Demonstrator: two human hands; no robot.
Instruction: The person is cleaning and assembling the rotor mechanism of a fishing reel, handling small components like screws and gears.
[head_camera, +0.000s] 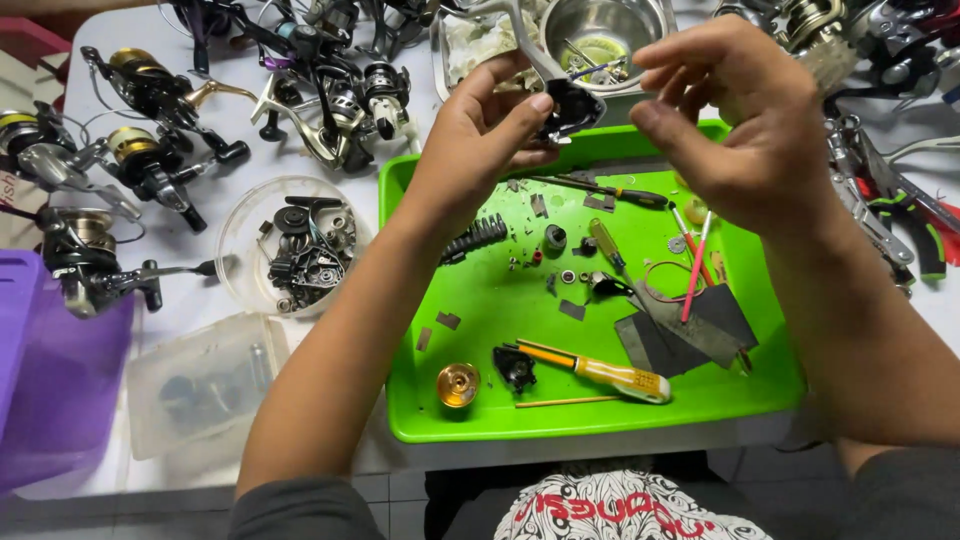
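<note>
The left hand (490, 130) holds a black fishing reel body (570, 105) in a closed grip, thumb and fingertips pinched around it, raised above the far edge of the green tray (500, 420). The right hand (745, 120) hovers just beside it to the right, fingers curled inward toward the reel body; whether its grip actually closes on anything cannot be told, since the fingertips are turned away from the camera. A pale reel arm runs up from the black body toward a metal bowl (650, 30) that stands behind the tray. On the tray lie a yellow-handled screwdriver (600, 370), a gold spool (457, 384), a small black part (515, 365) just beside the screwdriver's tip, a black coiled spring piece (478, 238), a black-and-yellow screwdriver (605, 188) near the far edge, dark grey sheets (680, 325), and scattered washers and small parts in the middle. Left of the tray on the white counter (200, 300) stands a clear round dish (290, 245) filled with dark reel parts, a cloudy plastic box (205, 385) nearer the person, and a purple bin (50, 390) at the left edge. Several assembled fishing reels (150, 130) lie across the far left, and pliers (900, 215) lie to the right.
</note>
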